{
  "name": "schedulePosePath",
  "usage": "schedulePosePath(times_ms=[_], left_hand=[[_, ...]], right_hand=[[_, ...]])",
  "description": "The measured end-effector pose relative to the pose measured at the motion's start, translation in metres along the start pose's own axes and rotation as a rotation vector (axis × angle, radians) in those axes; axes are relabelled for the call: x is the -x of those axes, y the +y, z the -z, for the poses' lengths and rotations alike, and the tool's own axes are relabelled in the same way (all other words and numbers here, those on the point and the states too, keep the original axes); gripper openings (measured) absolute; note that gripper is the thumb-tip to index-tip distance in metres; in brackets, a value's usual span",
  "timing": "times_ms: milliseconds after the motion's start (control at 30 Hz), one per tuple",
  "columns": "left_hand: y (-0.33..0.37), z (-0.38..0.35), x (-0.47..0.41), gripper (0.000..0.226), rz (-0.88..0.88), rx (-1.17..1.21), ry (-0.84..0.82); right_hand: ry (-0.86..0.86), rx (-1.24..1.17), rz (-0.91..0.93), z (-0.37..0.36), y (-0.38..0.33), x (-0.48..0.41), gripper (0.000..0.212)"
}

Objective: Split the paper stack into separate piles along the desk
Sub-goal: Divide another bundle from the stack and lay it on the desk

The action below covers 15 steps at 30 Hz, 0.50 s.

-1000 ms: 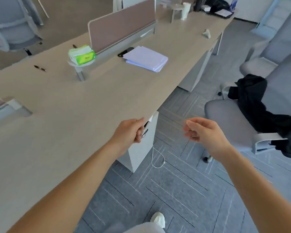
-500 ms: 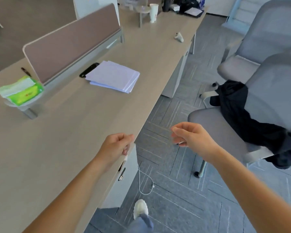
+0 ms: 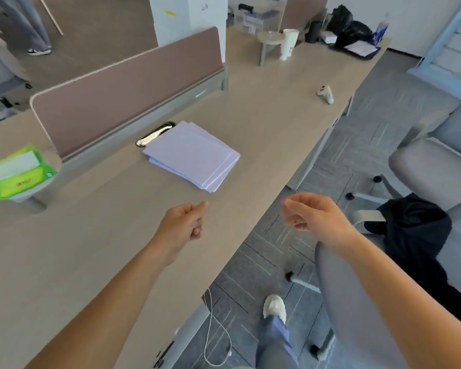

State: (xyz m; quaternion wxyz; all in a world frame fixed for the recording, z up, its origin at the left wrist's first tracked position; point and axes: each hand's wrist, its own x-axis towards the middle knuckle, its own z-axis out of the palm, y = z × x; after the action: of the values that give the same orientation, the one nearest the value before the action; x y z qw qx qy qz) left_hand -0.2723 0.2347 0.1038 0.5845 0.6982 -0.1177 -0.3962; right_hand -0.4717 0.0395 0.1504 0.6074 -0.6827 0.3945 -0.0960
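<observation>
- The paper stack (image 3: pixel 192 155) is seen whole and slightly fanned on the desk (image 3: pixel 264 115), just beside the divider (image 3: pixel 123 94) at its 11 o'clock. Probably parked there so the desktop is free for piles.
- The left hand (image 3: pixel 181 225), at the stack's 6 o'clock, is curled into a loose fist, nothing held.
- The right hand (image 3: pixel 314 214), at 3 o'clock past the desk edge, is half open and empty.
</observation>
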Motion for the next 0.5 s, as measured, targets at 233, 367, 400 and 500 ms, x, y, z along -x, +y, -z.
schedulePosePath(times_ms=[233,367,400,500], left_hand=[[0.036,-0.04,-0.072,0.021,0.234,0.224,0.267],[0.049,-0.047,-0.098,0.018,0.247,0.277,0.401],[0.051,-0.046,-0.104,0.018,0.254,0.29,0.419],[0.051,-0.035,-0.13,0.019,0.283,0.322,0.494]], right_hand=[[-0.213,0.043,-0.011,0.053,-0.029,-0.136,0.017],[-0.291,0.104,0.01,0.055,-0.05,-0.198,0.017],[-0.311,0.106,0.006,0.052,-0.054,-0.213,0.017],[-0.368,0.143,-0.009,0.037,-0.061,-0.259,0.018]])
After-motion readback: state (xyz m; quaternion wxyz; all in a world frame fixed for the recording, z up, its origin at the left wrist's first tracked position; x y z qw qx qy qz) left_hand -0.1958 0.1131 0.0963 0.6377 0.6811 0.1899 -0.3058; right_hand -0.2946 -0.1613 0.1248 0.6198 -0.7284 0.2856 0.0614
